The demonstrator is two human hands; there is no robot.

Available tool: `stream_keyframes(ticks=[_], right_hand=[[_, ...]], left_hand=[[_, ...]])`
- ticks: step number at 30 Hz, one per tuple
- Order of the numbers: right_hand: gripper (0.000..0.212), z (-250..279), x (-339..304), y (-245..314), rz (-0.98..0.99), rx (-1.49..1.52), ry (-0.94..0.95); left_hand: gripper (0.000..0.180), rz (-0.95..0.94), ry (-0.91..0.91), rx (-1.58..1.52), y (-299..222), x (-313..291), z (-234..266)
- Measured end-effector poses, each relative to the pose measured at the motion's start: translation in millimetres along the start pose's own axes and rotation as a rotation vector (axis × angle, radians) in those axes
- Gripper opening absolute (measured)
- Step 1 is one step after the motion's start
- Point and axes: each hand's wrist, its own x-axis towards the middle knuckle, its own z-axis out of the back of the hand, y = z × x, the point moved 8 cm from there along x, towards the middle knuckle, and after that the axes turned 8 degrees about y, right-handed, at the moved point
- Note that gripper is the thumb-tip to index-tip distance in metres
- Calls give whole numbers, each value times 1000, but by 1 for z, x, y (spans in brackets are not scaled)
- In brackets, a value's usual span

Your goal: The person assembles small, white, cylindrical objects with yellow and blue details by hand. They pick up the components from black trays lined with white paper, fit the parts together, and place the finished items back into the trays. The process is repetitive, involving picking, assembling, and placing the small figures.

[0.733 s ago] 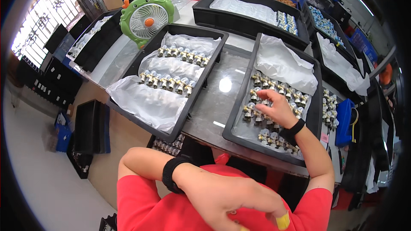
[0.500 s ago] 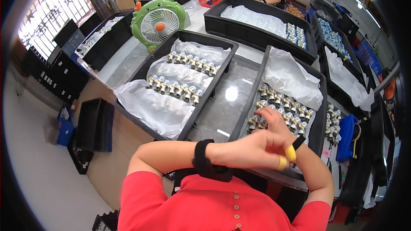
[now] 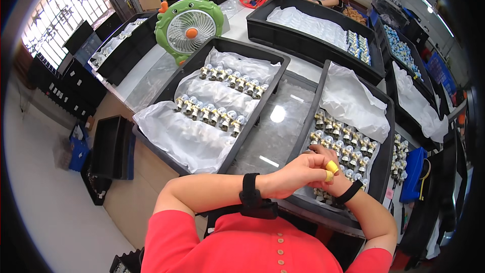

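Overlapping your right hand, your left hand has its fingers bunched narrowly; whether either grips anything, you cannot tell. Below, figurines lie in rows in the dark tray, where your wristband, dipping, could knock them askew. Your right fingertips and some near figurines are hidden

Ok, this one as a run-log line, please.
left hand: in front of right hand; right hand: at figurines in right-side tray, grip hidden; beside: left-side tray, figurine rows
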Motion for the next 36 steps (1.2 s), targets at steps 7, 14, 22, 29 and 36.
stream_keyframes(ticks=[7, 14, 22, 29, 36], right_hand=[[57, 18, 12, -2, -32, 208, -66], [73, 55, 5, 1, -85, 363, -267], [84, 62, -1, 15, 25, 469, -307], [85, 63, -3, 21, 70, 461, -289], [78, 58, -1, 22, 71, 545, -260]], left_hand=[[17, -125, -130, -20, -12, -4, 22], [26, -280, -327, 82, -34, -15, 42], [42, -241, -403, 71, -27, -12, 46], [49, -194, -256, -78, -24, -4, 38], [47, -236, -279, 177, -34, -6, 37]])
